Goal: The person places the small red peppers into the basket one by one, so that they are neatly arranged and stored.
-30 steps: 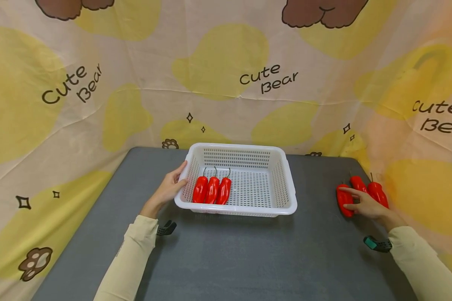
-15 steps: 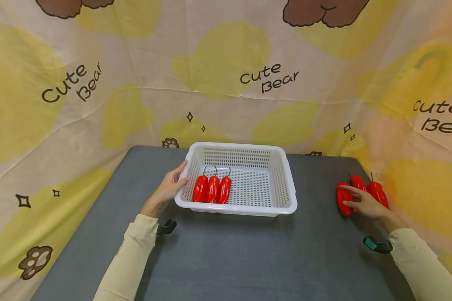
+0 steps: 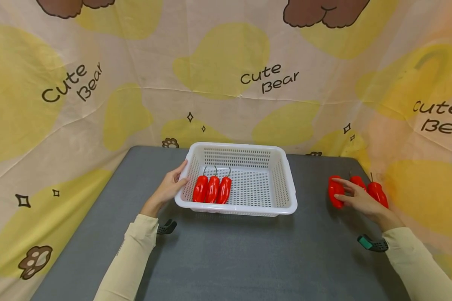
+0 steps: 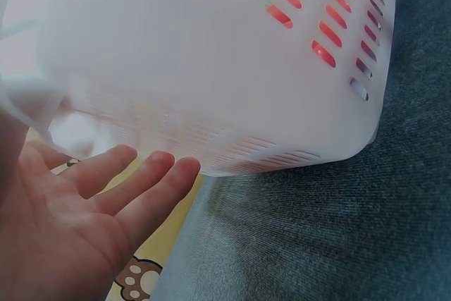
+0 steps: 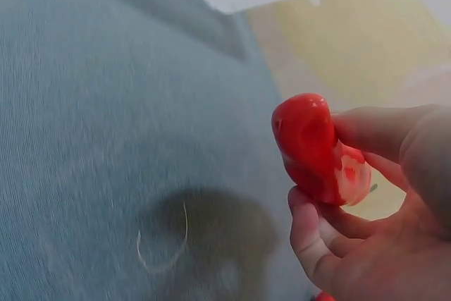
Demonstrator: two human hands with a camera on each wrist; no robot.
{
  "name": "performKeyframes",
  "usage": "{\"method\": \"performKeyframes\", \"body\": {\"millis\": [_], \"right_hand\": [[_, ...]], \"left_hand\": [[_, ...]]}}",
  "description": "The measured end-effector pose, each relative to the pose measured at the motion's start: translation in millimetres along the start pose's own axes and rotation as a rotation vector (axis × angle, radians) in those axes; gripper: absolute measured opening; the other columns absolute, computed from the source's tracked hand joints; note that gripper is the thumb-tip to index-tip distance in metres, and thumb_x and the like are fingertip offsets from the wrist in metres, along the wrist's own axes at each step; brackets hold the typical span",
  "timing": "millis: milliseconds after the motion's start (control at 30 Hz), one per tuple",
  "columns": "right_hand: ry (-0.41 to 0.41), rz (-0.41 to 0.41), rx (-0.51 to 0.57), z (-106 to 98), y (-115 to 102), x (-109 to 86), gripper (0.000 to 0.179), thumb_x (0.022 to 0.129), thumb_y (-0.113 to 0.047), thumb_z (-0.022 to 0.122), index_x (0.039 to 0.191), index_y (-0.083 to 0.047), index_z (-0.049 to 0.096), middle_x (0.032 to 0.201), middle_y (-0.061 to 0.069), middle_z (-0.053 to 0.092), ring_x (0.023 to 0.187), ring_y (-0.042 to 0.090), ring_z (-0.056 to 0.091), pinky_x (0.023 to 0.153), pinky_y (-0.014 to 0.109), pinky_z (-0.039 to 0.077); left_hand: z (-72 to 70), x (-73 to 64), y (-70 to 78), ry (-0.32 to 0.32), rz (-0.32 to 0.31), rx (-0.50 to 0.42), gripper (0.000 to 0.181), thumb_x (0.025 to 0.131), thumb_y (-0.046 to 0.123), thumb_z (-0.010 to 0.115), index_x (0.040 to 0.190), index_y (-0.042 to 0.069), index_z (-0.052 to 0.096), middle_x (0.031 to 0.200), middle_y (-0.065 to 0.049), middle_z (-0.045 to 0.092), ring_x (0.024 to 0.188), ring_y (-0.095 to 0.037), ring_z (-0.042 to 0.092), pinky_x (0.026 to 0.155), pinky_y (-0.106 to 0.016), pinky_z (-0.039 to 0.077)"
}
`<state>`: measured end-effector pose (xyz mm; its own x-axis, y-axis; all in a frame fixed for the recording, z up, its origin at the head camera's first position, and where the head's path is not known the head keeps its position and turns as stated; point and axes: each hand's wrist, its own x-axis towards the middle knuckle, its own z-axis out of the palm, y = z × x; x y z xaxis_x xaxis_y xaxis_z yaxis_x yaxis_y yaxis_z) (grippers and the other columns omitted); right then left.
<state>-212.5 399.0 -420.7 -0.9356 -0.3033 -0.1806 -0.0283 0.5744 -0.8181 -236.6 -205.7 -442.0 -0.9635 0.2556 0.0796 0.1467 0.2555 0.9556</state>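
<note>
My right hand [image 3: 363,202] pinches a red pepper [image 3: 334,192] between thumb and fingers at the right of the table. In the right wrist view this pepper [image 5: 306,142] hangs over the tabletop, its shadow below. Two more red peppers [image 3: 377,193] lie just behind that hand, partly covered by it. My left hand [image 3: 168,187] grips the left end of a white plastic basket [image 3: 235,209], thumb over the rim. From the left wrist, its fingers [image 4: 158,174] reach along the basket's outer wall. Three red peppers [image 3: 212,190] lie side by side in the basket's left part, stems pointing back.
The basket stands on a dark grey table [image 3: 241,255] near its back edge. Behind the table and along both sides hangs a patterned cloth [image 3: 218,54] with bear prints. Tabletop lies between the basket and the loose peppers.
My right hand has drawn the pepper up and to the left, apart from the two beside it. The left hand and the basket keep their place.
</note>
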Motion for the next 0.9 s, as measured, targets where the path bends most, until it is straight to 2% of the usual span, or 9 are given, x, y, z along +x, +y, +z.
{"method": "performKeyframes", "body": {"millis": [100,167,300,433,500,533,733,800,900], "right_hand": [[0.002,-0.019,0.020,5,-3,-0.3,0.070,0.103,-0.021,0.056,0.159,0.000,0.019,0.150,0.038,0.034,0.098,-0.010,0.055,0.082,0.018,0.055],[0.007,-0.024,0.020,9,-6,-0.6,0.070,0.103,-0.021,0.056,0.159,-0.001,0.019,0.150,0.037,0.036,0.099,-0.007,0.056,0.082,0.018,0.055],[0.026,-0.029,-0.025,15,-16,0.1,0.071,0.103,-0.025,0.057,0.160,-0.003,0.019,0.151,0.033,0.038,0.116,0.016,0.055,0.085,0.021,0.054],[0.046,-0.044,-0.040,22,-29,2.8,0.072,0.103,-0.025,0.057,0.161,-0.005,0.019,0.155,0.032,0.033,0.133,0.046,0.040,0.097,0.040,0.053],[0.051,-0.051,-0.032,26,-36,4.8,0.072,0.103,-0.024,0.057,0.161,-0.006,0.019,0.156,0.031,0.031,0.137,0.051,0.034,0.100,0.050,0.052],[0.050,-0.059,-0.025,28,-39,6.1,0.072,0.102,-0.024,0.057,0.161,-0.007,0.019,0.156,0.031,0.031,0.137,0.052,0.033,0.099,0.051,0.052],[0.050,-0.134,0.017,36,-58,15.3,0.071,0.101,-0.020,0.059,0.160,-0.006,0.022,0.153,0.030,0.037,0.132,0.046,0.041,0.086,0.022,0.054],[0.054,-0.163,0.031,39,-65,18.1,0.070,0.100,-0.018,0.060,0.159,-0.005,0.024,0.150,0.029,0.040,0.127,0.038,0.047,0.083,0.019,0.055],[0.054,-0.196,0.043,43,-73,22.1,0.069,0.100,-0.015,0.061,0.158,-0.003,0.026,0.147,0.029,0.043,0.119,0.027,0.053,0.083,0.021,0.057]], "left_hand": [[1.7,-0.4,0.2,-0.005,0.000,0.015,0.070,0.100,0.001,0.047,0.162,0.006,0.015,0.166,-0.025,0.022,0.141,-0.043,0.040,0.109,-0.060,0.043],[2.4,-0.3,-0.5,-0.008,0.000,0.023,0.069,0.100,0.001,0.047,0.162,0.006,0.015,0.166,-0.024,0.021,0.141,-0.042,0.041,0.109,-0.059,0.043],[3.1,-0.4,-1.9,-0.005,-0.003,0.024,0.069,0.100,0.001,0.046,0.162,0.006,0.016,0.166,-0.023,0.021,0.140,-0.043,0.042,0.109,-0.060,0.043],[3.0,-0.3,-3.1,0.001,-0.005,0.020,0.069,0.100,0.001,0.046,0.162,0.007,0.016,0.165,-0.025,0.023,0.140,-0.043,0.042,0.108,-0.060,0.043],[2.6,-0.5,-3.6,0.004,-0.008,0.019,0.069,0.100,0.001,0.046,0.162,0.007,0.016,0.165,-0.025,0.024,0.139,-0.043,0.042,0.108,-0.060,0.044],[2.4,-0.8,-3.7,0.005,-0.009,0.020,0.069,0.100,0.001,0.046,0.162,0.007,0.016,0.165,-0.025,0.024,0.139,-0.043,0.043,0.107,-0.060,0.045],[0.4,-0.9,-2.2,0.009,-0.015,0.021,0.070,0.100,0.002,0.047,0.162,0.008,0.016,0.166,-0.024,0.023,0.138,-0.043,0.045,0.105,-0.059,0.048],[0.0,0.1,-1.4,0.008,-0.018,0.024,0.069,0.100,0.003,0.047,0.162,0.009,0.016,0.166,-0.023,0.023,0.137,-0.042,0.045,0.105,-0.058,0.048],[-0.6,1.2,-1.0,0.007,-0.016,0.029,0.069,0.101,0.003,0.047,0.162,0.009,0.016,0.166,-0.023,0.023,0.136,-0.041,0.046,0.104,-0.056,0.049]]}}
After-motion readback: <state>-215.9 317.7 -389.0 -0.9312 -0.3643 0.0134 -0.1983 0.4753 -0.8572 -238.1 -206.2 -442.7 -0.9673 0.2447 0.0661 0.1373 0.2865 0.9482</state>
